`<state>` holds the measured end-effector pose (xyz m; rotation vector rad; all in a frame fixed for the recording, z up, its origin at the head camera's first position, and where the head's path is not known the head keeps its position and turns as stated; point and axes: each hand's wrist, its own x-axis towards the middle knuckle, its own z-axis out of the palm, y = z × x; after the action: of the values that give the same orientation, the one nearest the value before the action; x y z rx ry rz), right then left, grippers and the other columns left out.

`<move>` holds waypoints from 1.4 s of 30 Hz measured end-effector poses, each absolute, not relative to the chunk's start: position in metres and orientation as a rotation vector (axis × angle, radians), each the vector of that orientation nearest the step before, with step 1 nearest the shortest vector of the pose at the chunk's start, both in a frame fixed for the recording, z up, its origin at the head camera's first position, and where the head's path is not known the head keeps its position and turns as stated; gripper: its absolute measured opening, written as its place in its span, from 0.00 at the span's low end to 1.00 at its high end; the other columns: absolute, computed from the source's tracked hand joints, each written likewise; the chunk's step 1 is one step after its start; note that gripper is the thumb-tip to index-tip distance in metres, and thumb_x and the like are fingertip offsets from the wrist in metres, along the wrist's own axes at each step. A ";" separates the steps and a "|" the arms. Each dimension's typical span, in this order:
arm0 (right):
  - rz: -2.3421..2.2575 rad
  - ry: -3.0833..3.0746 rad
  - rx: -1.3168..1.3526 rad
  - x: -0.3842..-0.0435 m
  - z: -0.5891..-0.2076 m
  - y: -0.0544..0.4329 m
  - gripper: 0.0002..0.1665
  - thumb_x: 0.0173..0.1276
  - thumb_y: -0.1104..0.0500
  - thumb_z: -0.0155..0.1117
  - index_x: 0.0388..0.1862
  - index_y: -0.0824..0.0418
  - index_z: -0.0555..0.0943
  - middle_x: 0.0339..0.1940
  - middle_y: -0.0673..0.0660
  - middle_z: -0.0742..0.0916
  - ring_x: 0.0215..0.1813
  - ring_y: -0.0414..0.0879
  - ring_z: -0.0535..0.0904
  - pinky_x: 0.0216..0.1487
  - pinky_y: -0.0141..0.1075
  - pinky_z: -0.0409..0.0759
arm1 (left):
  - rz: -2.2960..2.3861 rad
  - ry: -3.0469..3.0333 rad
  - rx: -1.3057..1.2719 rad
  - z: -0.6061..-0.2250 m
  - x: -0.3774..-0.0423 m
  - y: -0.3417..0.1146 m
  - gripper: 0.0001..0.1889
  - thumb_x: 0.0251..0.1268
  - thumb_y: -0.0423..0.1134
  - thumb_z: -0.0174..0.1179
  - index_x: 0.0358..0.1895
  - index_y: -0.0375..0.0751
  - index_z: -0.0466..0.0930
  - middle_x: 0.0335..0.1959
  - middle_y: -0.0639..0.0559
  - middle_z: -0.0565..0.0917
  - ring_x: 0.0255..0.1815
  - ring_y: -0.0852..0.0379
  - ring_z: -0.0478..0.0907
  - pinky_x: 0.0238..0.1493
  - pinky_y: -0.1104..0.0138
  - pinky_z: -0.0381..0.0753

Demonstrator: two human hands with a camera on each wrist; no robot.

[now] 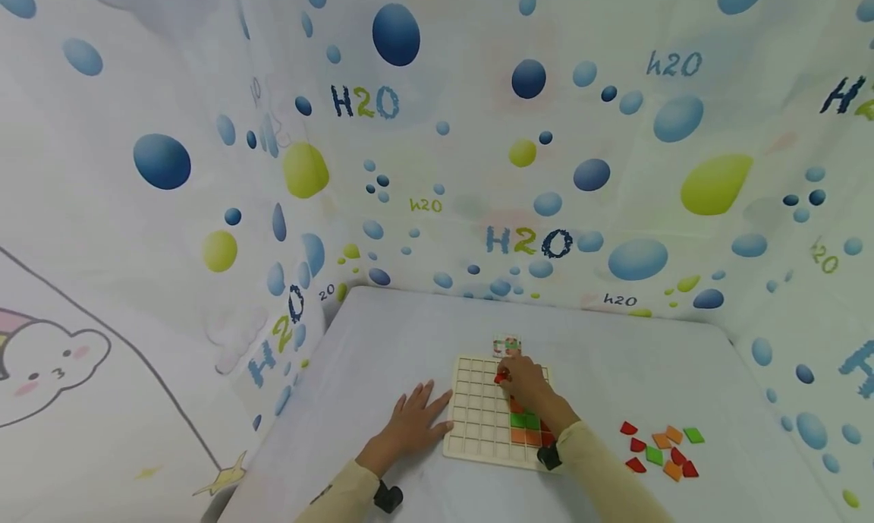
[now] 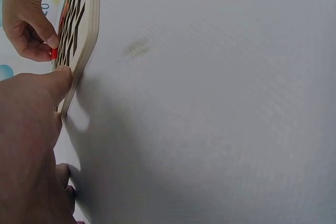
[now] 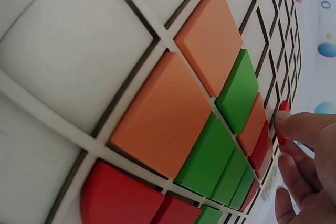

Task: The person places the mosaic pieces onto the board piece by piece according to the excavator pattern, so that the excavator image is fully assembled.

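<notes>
A pale wooden grid board (image 1: pixel 471 409) lies on the white table. My right hand (image 1: pixel 529 386) is over its far part, pinching a red piece (image 3: pixel 282 134) between thumb and fingers. Orange tiles (image 3: pixel 163 116), green tiles (image 3: pixel 239 95) and red rounded pieces (image 3: pixel 119 195) fill several squares on the board's right side. With fingers spread, my left hand (image 1: pixel 410 424) rests at the left edge; in the left wrist view its thumb touches the board's rim. My right forearm hides part of the board in the head view.
A small picture card (image 1: pixel 507 345) lies just beyond the board's far edge. Loose red, orange and green pieces (image 1: pixel 654 455) are scattered on the table (image 1: pixel 587 341) to the right. A printed cloth (image 1: pixel 464 166) hangs behind the table.
</notes>
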<state>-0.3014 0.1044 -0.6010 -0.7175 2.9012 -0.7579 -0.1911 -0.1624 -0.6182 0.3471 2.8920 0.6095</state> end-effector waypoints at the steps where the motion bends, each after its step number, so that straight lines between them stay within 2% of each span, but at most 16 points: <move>1: -0.742 2.902 -0.724 -0.302 -0.600 0.105 0.07 0.73 0.61 0.73 0.47 0.60 0.85 0.51 0.62 0.88 0.49 0.58 0.82 0.48 0.58 0.79 | 0.606 2.887 0.344 -0.618 -0.191 -0.162 0.35 0.80 0.62 0.52 0.84 0.56 0.62 0.86 0.37 0.55 0.87 0.34 0.48 0.81 0.33 0.46; 5: -0.695 2.916 -0.725 -0.301 -0.596 0.106 0.06 0.73 0.61 0.72 0.47 0.59 0.85 0.65 0.67 0.83 0.56 0.64 0.81 0.49 0.60 0.78 | 0.622 2.889 0.354 -0.615 -0.192 -0.162 0.35 0.80 0.62 0.54 0.83 0.55 0.63 0.86 0.37 0.56 0.86 0.34 0.50 0.81 0.33 0.48; 8: -0.665 2.937 -0.737 -0.300 -0.593 0.106 0.06 0.73 0.61 0.72 0.46 0.58 0.85 0.72 0.69 0.79 0.60 0.67 0.80 0.49 0.61 0.78 | 0.600 2.902 0.363 -0.615 -0.194 -0.162 0.35 0.80 0.63 0.53 0.83 0.55 0.63 0.86 0.37 0.56 0.86 0.34 0.51 0.81 0.34 0.50; 15: -0.664 2.958 -0.769 -0.297 -0.592 0.105 0.07 0.72 0.61 0.73 0.46 0.58 0.86 0.63 0.68 0.83 0.56 0.66 0.81 0.48 0.62 0.77 | 0.598 2.917 0.349 -0.618 -0.194 -0.162 0.35 0.79 0.62 0.54 0.83 0.54 0.64 0.85 0.36 0.58 0.86 0.33 0.52 0.80 0.33 0.51; 19: -0.688 2.940 -0.736 -0.295 -0.597 0.104 0.08 0.73 0.58 0.73 0.49 0.57 0.86 0.68 0.67 0.82 0.62 0.66 0.79 0.52 0.64 0.76 | 0.582 2.901 0.335 -0.621 -0.193 -0.163 0.36 0.79 0.64 0.53 0.83 0.56 0.63 0.86 0.38 0.57 0.86 0.34 0.51 0.80 0.33 0.50; 25: -0.702 2.971 -0.756 -0.295 -0.601 0.102 0.02 0.76 0.57 0.70 0.44 0.53 0.84 0.48 0.56 0.84 0.53 0.59 0.79 0.51 0.62 0.74 | 0.595 2.914 0.357 -0.616 -0.193 -0.163 0.35 0.80 0.63 0.53 0.83 0.55 0.63 0.86 0.37 0.56 0.86 0.34 0.51 0.80 0.33 0.50; 28: -0.697 2.976 -0.743 -0.294 -0.600 0.102 0.04 0.75 0.58 0.71 0.41 0.52 0.83 0.44 0.53 0.82 0.50 0.56 0.78 0.50 0.60 0.73 | 0.593 2.919 0.366 -0.614 -0.193 -0.162 0.35 0.80 0.62 0.54 0.83 0.54 0.64 0.85 0.36 0.57 0.86 0.34 0.51 0.80 0.33 0.50; 33: -0.694 2.955 -0.731 -0.292 -0.599 0.103 0.04 0.75 0.59 0.71 0.40 0.53 0.83 0.47 0.56 0.83 0.53 0.59 0.78 0.51 0.62 0.74 | 0.597 2.915 0.362 -0.616 -0.192 -0.162 0.35 0.80 0.62 0.54 0.83 0.54 0.64 0.85 0.36 0.57 0.86 0.34 0.52 0.80 0.33 0.51; 38: -0.747 2.946 -0.749 -0.288 -0.602 0.109 0.04 0.74 0.61 0.71 0.45 0.55 0.85 0.62 0.65 0.82 0.62 0.66 0.78 0.55 0.67 0.74 | 0.585 2.901 0.351 -0.619 -0.191 -0.162 0.35 0.80 0.64 0.53 0.83 0.55 0.64 0.86 0.37 0.57 0.86 0.34 0.52 0.81 0.34 0.51; 40: -0.774 2.966 -0.721 -0.287 -0.601 0.115 0.05 0.75 0.61 0.71 0.47 0.56 0.85 0.63 0.65 0.82 0.61 0.65 0.79 0.54 0.67 0.76 | 0.572 2.906 0.353 -0.620 -0.191 -0.163 0.35 0.80 0.63 0.52 0.83 0.55 0.63 0.86 0.37 0.56 0.86 0.34 0.51 0.81 0.34 0.50; 42: -0.794 2.991 -0.659 -0.287 -0.600 0.125 0.07 0.74 0.60 0.70 0.49 0.56 0.86 0.58 0.64 0.83 0.57 0.62 0.79 0.51 0.64 0.76 | 0.578 2.913 0.357 -0.619 -0.192 -0.163 0.35 0.80 0.63 0.53 0.83 0.54 0.64 0.86 0.37 0.57 0.86 0.34 0.52 0.81 0.34 0.51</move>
<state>-0.2867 0.1253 -0.6001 -0.6586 2.9908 -0.7939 -0.1915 -0.1630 -0.6193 0.3569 2.9133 0.5776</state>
